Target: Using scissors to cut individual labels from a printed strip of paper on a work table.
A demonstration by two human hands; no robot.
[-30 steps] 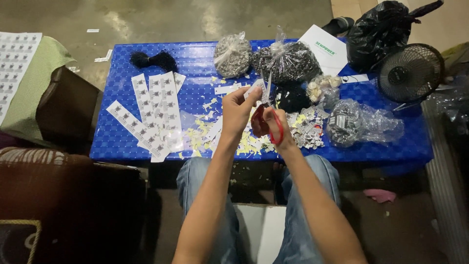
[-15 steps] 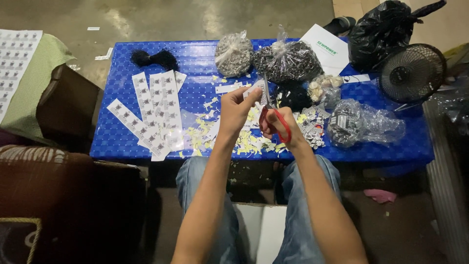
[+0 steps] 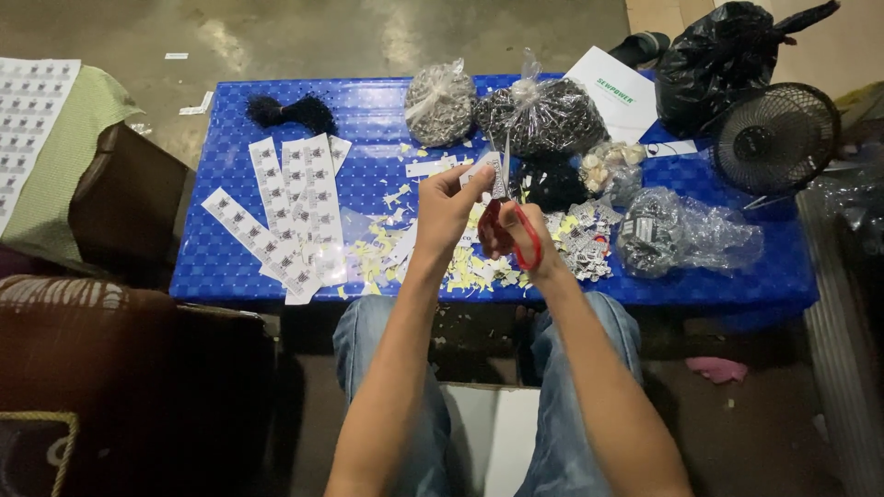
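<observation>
The person sits at a low blue plastic table (image 3: 276, 267), both hands raised over its near edge. The left hand (image 3: 448, 202) is closed in a pinch on a small white printed paper label (image 3: 486, 171), held upright just at 12 o'clock of the fingers. The right hand (image 3: 523, 241) is curled through the loops of a pair of red-handled scissors (image 3: 505, 207), whose blades point up toward 12 o'clock and meet the label; how far the blades stand apart cannot be told.

To cut well, the label seems best held taut and close to the blades, with the left fingertips kept clear of the cutting line and each snip short along the printed border.

Beneath the hands lies a scatter of white and yellowish paper trimmings (image 3: 405, 253). At 9 o'clock, long white strips of uncut printed labels (image 3: 295, 207) lie side by side. At 12 o'clock stand clear plastic bags of small dark parts (image 3: 539, 115); at 2 o'clock a small black round fan (image 3: 775, 138) sits at the far right corner. The table's near edge runs just under the wrists, so trimmings may fall off onto the lap. The most open room is the bare blue patch at 10 o'clock.
</observation>
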